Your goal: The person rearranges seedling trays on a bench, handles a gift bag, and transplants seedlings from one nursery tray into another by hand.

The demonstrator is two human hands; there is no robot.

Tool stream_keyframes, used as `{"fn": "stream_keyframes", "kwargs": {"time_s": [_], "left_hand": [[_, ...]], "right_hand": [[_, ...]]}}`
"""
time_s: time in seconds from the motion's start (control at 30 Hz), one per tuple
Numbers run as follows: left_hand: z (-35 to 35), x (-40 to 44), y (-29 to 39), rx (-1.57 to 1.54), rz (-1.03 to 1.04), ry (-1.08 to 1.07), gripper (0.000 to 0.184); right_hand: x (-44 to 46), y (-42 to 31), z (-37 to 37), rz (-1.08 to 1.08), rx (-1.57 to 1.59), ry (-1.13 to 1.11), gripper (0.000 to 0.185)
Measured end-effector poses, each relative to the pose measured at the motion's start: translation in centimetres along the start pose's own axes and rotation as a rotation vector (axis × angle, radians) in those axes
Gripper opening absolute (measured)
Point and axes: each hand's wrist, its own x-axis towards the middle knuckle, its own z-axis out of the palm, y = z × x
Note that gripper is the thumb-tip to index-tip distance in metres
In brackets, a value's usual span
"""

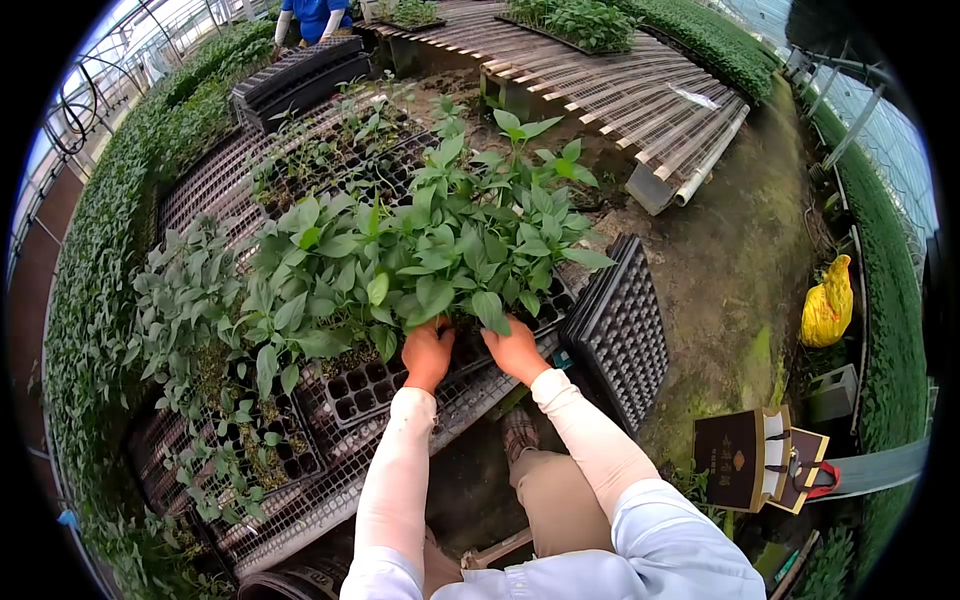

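My left hand (428,355), in an orange glove, is at the front of a black seedling tray (365,392), with its fingers curled in under the leaves. To its right my right hand (514,350), gloved alike, reaches in beneath the same foliage, fingers bent and partly covered. Leafy green seedlings (440,250) stand thickly above both hands and hide the fingertips, so what is held cannot be made out. Several cells at the tray's front left show no plant. Close to my right hand leans a stack of black cell trays (622,330).
Behind lies a tray of sparser seedlings (350,150). Stacked black trays (300,80) stand at the far left near a person in blue (315,18). A slatted bench (640,110) is at the back. Paper bags (740,458) and a yellow bag (828,303) are on the right.
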Motion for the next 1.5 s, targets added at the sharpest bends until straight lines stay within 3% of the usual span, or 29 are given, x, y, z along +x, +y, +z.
{"fn": "stream_keyframes", "kwargs": {"time_s": [0.1,0.27,0.4,0.5,0.63,0.7,0.77,0.87,0.93,0.97,1.03,1.17,1.23,1.27,1.3,1.37,1.5], "left_hand": [[1.3,0.1,-0.1,0.161,0.048,0.023,0.016],[1.5,0.5,0.4,0.151,0.102,-0.057,0.017],[1.1,0.8,0.6,0.33,0.0,-0.272,0.023],[1.5,1.5,0.6,0.466,-0.069,-0.364,0.026],[0.3,0.6,-0.8,0.243,0.052,-0.295,0.029],[-0.5,-0.3,-2.1,-0.057,0.11,-0.197,0.027],[-0.6,-0.9,-4.7,-0.198,0.127,-0.081,0.024],[-2.8,-2.1,-4.9,-0.672,-0.222,-0.229,0.02],[-4.5,-2.4,-4.9,-0.826,-0.226,-0.299,0.023],[-4.7,-2.4,-5.0,-0.797,-0.224,-0.273,0.021],[-4.2,-2.2,-5.7,-0.803,-0.193,-0.236,0.02],[-1.6,-1.2,-5.8,-0.707,-0.054,-0.127,0.019],[-0.1,-0.4,-6.4,-0.599,-0.109,-0.17,0.016],[0.0,-0.6,-5.4,-0.49,0.046,-0.029,0.016],[-0.4,-0.9,-4.3,-0.491,0.042,-0.027,0.016],[-1.3,-1.2,-2.8,0.096,0.224,0.09,0.022],[-1.7,-0.8,-2.4,0.166,0.022,-0.038,0.017]], "right_hand": [[-1.6,-0.6,0.2,0.003,0.016,-0.023,0.029],[-2.0,-1.3,0.1,0.017,-0.027,-0.133,0.028],[-2.1,-1.6,1.0,0.0,-0.108,-0.056,0.027],[-1.3,-2.1,1.4,0.003,-0.244,-0.173,0.026],[-0.9,-2.7,1.6,0.066,-0.245,-0.218,0.026],[-0.6,-3.0,1.6,0.102,-0.262,-0.234,0.026],[-0.5,-2.4,2.7,0.025,-0.28,-0.108,0.025],[0.0,-1.3,4.1,0.016,-0.345,-0.112,0.026],[0.2,-1.1,4.5,0.021,-0.295,-0.086,0.026],[0.5,-1.8,3.8,0.046,-0.32,-0.157,0.026],[0.1,2.0,6.9,-0.095,-0.422,0.023,0.017],[0.6,0.6,5.8,-0.162,-0.382,0.029,0.017],[1.2,-2.1,3.7,0.12,-0.393,-0.289,0.025],[1.2,-2.0,3.8,0.128,-0.396,-0.295,0.026],[1.1,-2.1,3.8,0.127,-0.396,-0.299,0.026],[0.6,-1.8,3.9,0.096,-0.347,-0.231,0.024],[0.2,0.2,5.3,-0.014,-0.414,-0.086,0.022]]}}
